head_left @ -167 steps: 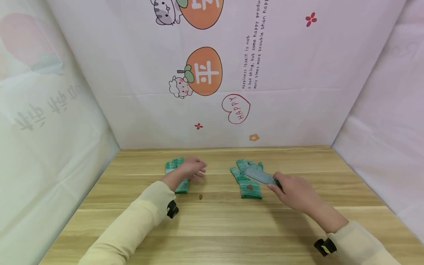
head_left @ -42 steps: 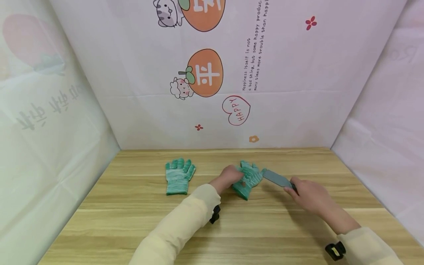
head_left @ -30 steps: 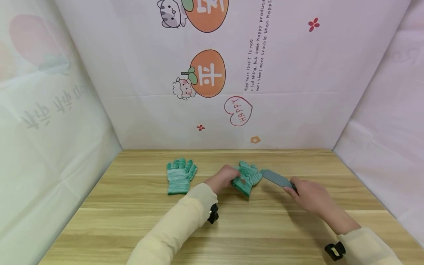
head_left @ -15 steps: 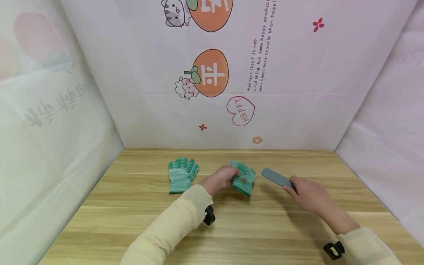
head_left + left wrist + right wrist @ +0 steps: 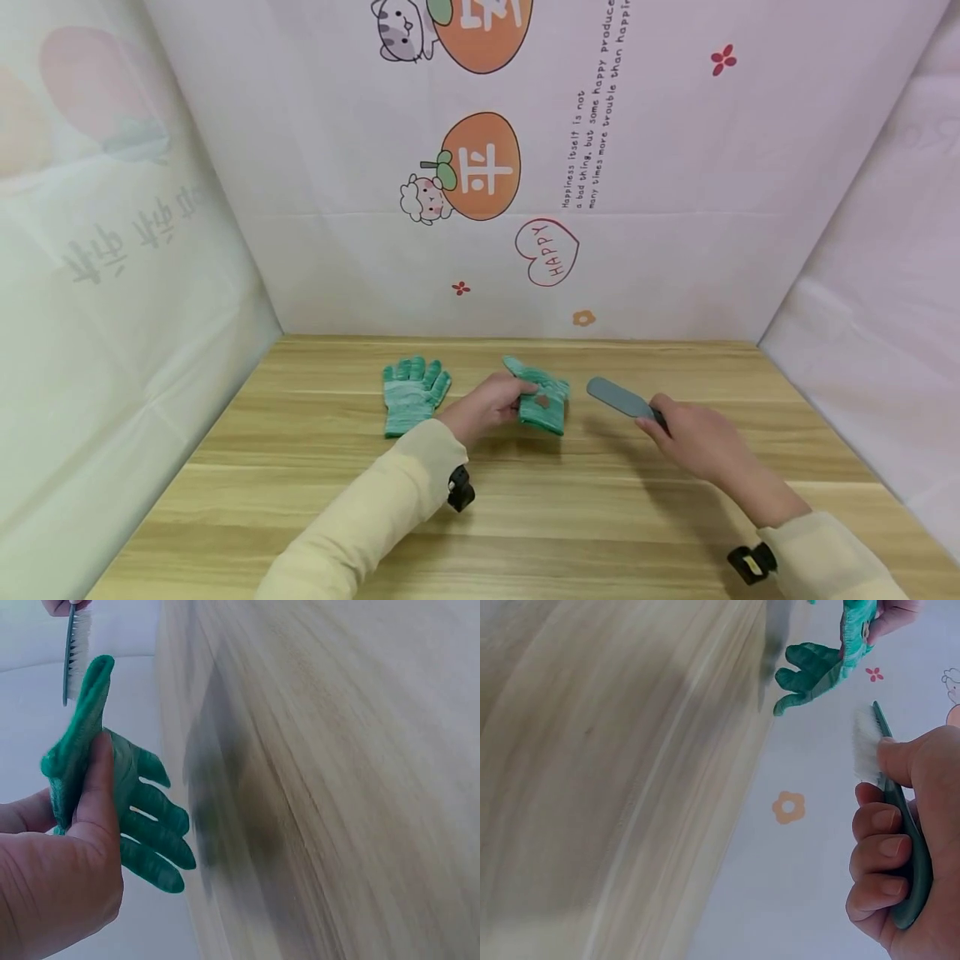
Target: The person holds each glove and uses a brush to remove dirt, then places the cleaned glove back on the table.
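My left hand (image 5: 491,402) grips a green-and-white knit glove (image 5: 552,415) by its side, thumb on top, and holds it above the wooden table. A brown patch (image 5: 542,401) marks this glove near the cuff; its fingers droop toward the table in the left wrist view. To the right, my right hand (image 5: 693,437) holds a green-grey brush (image 5: 619,398) by the handle, fingers curled round it. White bristles (image 5: 867,746) show in the right wrist view; from the head only the brush's flat back shows. A gap separates brush and glove.
A second green glove (image 5: 408,404) lies flat on the table (image 5: 570,533) at the left, fingers pointing away, partly behind my left forearm. White printed cloth (image 5: 637,267) rises behind the table and on both sides.
The patched glove, flat on the table earlier with the brush over it, is now held up and has shifted left. The brush, bristles up at first, has turned over and is now apart from it.
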Tool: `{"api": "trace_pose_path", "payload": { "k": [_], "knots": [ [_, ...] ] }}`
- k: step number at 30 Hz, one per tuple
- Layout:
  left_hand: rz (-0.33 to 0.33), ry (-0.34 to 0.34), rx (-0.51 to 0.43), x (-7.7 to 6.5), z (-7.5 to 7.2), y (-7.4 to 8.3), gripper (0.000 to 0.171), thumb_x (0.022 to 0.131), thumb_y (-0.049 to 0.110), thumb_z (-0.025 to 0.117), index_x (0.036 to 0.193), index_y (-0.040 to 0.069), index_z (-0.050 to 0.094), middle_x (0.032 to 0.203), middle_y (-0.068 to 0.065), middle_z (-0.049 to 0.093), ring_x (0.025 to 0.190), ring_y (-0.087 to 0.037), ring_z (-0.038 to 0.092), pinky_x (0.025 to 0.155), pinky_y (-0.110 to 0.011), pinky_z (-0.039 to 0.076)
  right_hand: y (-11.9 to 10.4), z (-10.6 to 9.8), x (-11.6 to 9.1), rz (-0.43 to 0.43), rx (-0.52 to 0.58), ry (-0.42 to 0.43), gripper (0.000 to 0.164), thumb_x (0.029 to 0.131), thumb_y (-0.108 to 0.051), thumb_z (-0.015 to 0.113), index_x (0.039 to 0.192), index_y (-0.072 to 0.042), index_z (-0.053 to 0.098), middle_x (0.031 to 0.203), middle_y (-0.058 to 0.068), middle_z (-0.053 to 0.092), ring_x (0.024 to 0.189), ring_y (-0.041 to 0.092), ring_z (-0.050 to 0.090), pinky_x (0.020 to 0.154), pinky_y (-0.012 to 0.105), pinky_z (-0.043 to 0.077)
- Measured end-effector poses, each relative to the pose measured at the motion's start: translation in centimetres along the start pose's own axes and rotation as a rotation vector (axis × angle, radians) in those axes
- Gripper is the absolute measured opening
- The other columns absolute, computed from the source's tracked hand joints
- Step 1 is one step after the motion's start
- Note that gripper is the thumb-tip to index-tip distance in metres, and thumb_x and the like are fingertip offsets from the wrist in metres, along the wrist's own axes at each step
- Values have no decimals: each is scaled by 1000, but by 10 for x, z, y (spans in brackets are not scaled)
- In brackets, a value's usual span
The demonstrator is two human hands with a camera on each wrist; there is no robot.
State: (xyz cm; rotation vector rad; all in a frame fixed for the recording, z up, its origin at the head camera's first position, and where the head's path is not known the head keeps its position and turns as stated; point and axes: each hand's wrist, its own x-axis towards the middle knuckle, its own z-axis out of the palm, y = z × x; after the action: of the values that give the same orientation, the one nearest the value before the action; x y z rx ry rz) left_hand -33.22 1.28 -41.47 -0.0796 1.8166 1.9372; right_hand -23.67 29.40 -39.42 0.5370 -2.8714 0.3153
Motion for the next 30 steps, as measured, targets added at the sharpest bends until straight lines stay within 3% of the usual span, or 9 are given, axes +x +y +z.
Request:
{"api": "trace_pose_path", "payload": {
  "k": [5, 13, 22, 30],
  "knots": [
    [10, -36, 15, -5, -9, 5, 11, 98, 8, 57, 94, 0, 62, 73, -5, 62, 64, -11, 60, 61, -23, 51, -6, -4, 3, -4, 26, 4, 26, 99, -33, 58, 87, -11, 50, 59, -3, 40, 48, 11, 37, 45, 28, 29],
    [12, -113, -31, -15, -21, 15, 13, 102, 8, 51, 103, -1, 59, 79, -6, 64, 66, -11, 63, 62, -23, 53, -17, -11, 11, -6, 49, -9, 26, 100, -32, 57, 86, -11, 49, 60, -3, 41, 49, 11, 37, 46, 28, 31],
    [31, -87, -37, -24, -33, 15, 21, 104, 11, 48, 111, -5, 60, 85, -6, 65, 70, -11, 64, 67, -26, 55, -33, -19, 13, -21, 57, 16, 28, 101, -35, 55, 86, -12, 49, 61, -2, 41, 50, 12, 37, 47, 29, 31],
    [47, -59, -62, -31, -43, 12, 22, 105, 14, 43, 108, -2, 58, 82, -5, 64, 68, -12, 63, 62, -24, 53, -45, -18, 18, -51, 58, 47, 28, 100, -34, 56, 91, -8, 51, 61, -3, 42, 51, 11, 39, 48, 29, 33]
  ]
}}
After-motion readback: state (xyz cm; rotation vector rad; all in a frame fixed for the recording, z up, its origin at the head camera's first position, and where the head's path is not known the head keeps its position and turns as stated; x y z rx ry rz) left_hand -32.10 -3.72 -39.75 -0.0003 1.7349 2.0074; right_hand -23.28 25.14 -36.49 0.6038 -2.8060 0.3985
